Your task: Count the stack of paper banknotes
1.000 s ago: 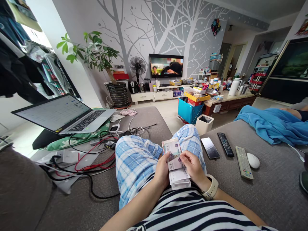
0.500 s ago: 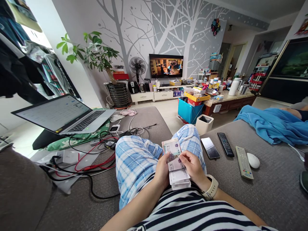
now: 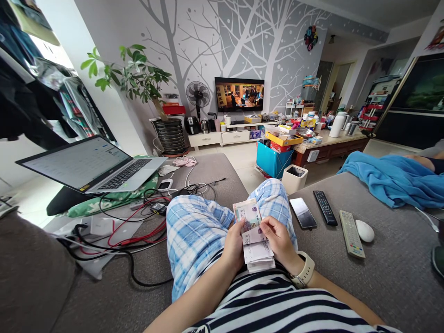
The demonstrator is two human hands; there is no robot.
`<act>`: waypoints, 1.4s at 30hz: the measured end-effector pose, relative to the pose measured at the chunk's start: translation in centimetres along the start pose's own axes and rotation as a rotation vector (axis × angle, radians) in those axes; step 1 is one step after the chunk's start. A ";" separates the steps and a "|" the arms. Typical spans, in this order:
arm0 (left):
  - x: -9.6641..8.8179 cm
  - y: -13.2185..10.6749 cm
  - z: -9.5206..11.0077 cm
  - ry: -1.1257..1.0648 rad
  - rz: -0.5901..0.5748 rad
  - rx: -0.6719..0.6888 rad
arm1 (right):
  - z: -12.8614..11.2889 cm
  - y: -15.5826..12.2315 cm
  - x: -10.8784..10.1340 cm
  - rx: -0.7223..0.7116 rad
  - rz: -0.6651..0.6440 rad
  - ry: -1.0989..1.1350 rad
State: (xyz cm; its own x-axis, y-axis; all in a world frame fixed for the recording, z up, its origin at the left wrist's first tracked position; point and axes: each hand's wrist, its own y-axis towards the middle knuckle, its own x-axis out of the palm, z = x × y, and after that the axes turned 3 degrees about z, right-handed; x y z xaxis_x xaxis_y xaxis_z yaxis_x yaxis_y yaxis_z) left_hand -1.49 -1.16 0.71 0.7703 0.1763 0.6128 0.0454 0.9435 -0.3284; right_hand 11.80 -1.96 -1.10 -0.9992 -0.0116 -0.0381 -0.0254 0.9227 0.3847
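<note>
A stack of banknotes point(image 3: 252, 236) rests over my lap, above blue checked trousers point(image 3: 197, 231). My left hand point(image 3: 234, 245) grips the stack's left side, thumb lying on the top note. My right hand point(image 3: 279, 240) is closed on the stack's right edge, fingers curled over the notes, with a pale watch point(image 3: 305, 273) on its wrist. The top note stands fanned up towards my knees.
A phone point(image 3: 303, 213), two remotes point(image 3: 325, 208) point(image 3: 351, 227) and a white mouse point(image 3: 365, 231) lie on the grey sofa point(image 3: 388, 268) at my right. An open laptop point(image 3: 93, 164) and tangled cables point(image 3: 132, 226) lie left. A blue blanket point(image 3: 388, 180) covers another person far right.
My hands and the notes have barely shifted; the right fingers moved slightly on the top note. The picture on the television changed.
</note>
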 end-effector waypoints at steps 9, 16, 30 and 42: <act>0.0 -0.1 0.1 0.016 0.009 0.015 | 0.0 0.0 0.0 -0.005 0.001 -0.024; 0.0 -0.2 0.1 0.006 0.006 0.007 | -0.1 0.0 0.0 -0.003 0.005 -0.015; 0.1 0.1 -0.3 -0.013 0.020 0.046 | -0.6 -0.1 0.2 0.061 -0.020 -0.061; -0.1 0.0 -0.5 -0.005 -0.044 0.071 | 0.7 0.2 0.0 0.097 0.210 -0.237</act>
State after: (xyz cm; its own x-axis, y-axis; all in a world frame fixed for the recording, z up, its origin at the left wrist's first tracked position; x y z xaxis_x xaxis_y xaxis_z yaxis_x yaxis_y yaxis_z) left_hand -1.27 -1.28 0.32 0.7655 0.1357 0.6290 0.0338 0.9677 -0.2499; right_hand 11.83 -1.46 -1.65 -0.9469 0.2627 -0.1855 0.1953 0.9280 0.3173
